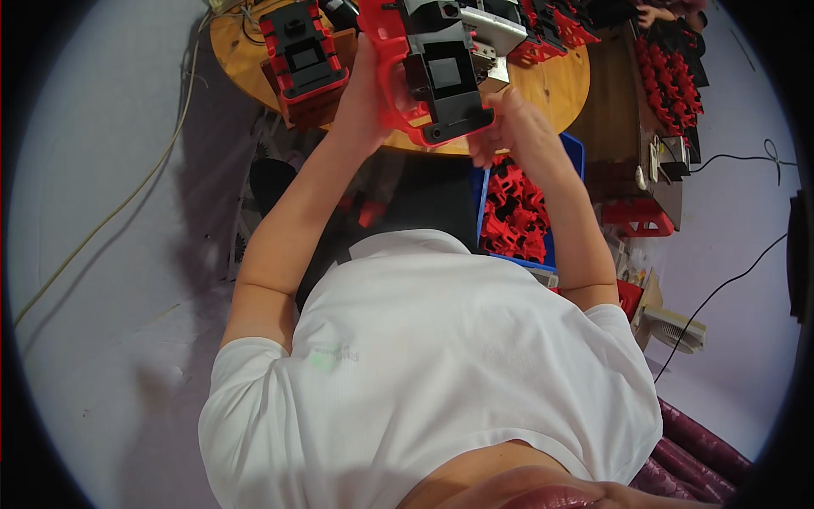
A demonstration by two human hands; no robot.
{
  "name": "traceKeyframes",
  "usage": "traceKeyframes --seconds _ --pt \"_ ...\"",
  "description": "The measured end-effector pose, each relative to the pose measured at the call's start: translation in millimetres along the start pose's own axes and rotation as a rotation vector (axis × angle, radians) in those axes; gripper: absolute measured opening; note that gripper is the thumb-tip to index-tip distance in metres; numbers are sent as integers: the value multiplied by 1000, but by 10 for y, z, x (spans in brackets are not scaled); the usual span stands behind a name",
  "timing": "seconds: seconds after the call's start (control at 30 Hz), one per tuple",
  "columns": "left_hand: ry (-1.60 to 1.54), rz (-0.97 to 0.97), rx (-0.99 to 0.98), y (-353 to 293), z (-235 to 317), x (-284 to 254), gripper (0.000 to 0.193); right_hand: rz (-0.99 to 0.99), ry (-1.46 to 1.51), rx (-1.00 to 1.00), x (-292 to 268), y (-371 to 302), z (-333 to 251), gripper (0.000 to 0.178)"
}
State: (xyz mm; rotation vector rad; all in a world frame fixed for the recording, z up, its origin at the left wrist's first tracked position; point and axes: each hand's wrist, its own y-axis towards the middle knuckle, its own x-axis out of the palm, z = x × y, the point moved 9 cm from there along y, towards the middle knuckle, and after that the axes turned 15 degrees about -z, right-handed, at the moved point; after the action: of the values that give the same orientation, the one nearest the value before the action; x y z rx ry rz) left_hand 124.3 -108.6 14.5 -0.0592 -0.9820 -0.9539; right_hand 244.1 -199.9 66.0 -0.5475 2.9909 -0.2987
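Observation:
My left hand [366,106] is wrapped round the red side of a black-and-red plastic housing [454,106], holding it up over the near edge of the round wooden table. The housing has a square window in its black face. My right hand [524,134] is beside its lower right corner, fingers loosely curled and thumb apart; nothing shows in it. Whether those fingers touch the housing I cannot tell. A similar black-and-red housing [303,58] rests on a brown wooden block [315,109] to the left. Just behind the held piece is a silver metal fixture [494,34].
Below my right forearm, a blue bin [573,153] holds several red-and-black parts [514,212]. More housings [543,30] stand at the back of the round table [568,89]. To the right, a brown table [617,93] bears red parts [670,85]; a person's hand [651,15] shows behind it.

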Motion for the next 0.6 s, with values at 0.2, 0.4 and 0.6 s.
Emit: traceKeyframes --seconds 0.2,0.4,0.6 --pt "307 256 -31 -11 238 249 70 28 -38 10 90 -56 -42 49" --pt "453 212 -22 141 343 113 63 112 145 -162 -15 -19 -47 37" --pt "820 135 17 4 478 310 43 421 -85 -384 -364 -105 -267 33"
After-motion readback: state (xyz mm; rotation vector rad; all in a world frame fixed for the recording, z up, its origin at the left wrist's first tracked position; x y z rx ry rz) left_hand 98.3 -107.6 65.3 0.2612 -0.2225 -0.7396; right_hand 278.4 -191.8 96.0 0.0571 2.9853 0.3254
